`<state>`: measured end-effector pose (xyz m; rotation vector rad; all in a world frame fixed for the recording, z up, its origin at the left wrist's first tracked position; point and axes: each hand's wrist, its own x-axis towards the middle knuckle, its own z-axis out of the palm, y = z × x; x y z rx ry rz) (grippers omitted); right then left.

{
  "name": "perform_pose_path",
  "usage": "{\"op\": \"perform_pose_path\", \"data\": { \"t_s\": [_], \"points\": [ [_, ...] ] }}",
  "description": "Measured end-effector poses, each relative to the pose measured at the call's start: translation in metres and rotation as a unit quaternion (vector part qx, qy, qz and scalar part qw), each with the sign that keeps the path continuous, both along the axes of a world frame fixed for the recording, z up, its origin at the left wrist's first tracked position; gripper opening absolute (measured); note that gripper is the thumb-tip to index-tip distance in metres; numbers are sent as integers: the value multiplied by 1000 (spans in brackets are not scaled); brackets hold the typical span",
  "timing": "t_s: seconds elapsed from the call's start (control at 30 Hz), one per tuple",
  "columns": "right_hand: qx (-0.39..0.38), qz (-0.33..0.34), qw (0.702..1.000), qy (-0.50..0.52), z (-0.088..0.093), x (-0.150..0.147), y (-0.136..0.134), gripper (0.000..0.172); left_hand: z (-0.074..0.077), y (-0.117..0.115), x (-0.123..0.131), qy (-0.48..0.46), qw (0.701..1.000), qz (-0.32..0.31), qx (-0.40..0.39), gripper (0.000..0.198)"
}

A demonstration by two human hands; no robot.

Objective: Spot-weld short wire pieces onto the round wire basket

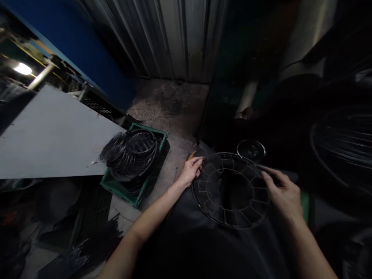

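Observation:
Between my hands is a round wire frame (232, 226), a double outer ring with looped wire bent inward around an open centre. My left hand (192, 170) pinches its rim at the upper left, fingers closed. At the upper right, my right hand (283, 190) has thumb and fingers closed on the same rim. Dark cloth over my lap lies below the frame. Just beyond the frame's far edge sits a small shiny metal ring (251, 150), partly in shadow.
A green crate (135, 199) at the left holds a heap of black wire rings (130, 155). Beside it stands a pale grey tabletop (58, 135). Loose wire pieces lie on the floor (171, 102) before a corrugated metal wall (180, 38). Large wire guard (345, 135) at right.

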<state>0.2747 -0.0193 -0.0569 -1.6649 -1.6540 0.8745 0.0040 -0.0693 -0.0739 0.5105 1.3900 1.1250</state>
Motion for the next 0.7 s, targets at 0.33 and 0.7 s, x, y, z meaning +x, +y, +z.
{"op": "perform_pose_path", "data": {
  "t_s": [0.33,0.7],
  "points": [
    [113,112,984,-75,28,0,1,29,-1,-1,4,11,999,24,32,53],
    [-44,-23,993,107,6,-5,-3,36,2,0,3,-19,999,34,14,49]
  ]
}}
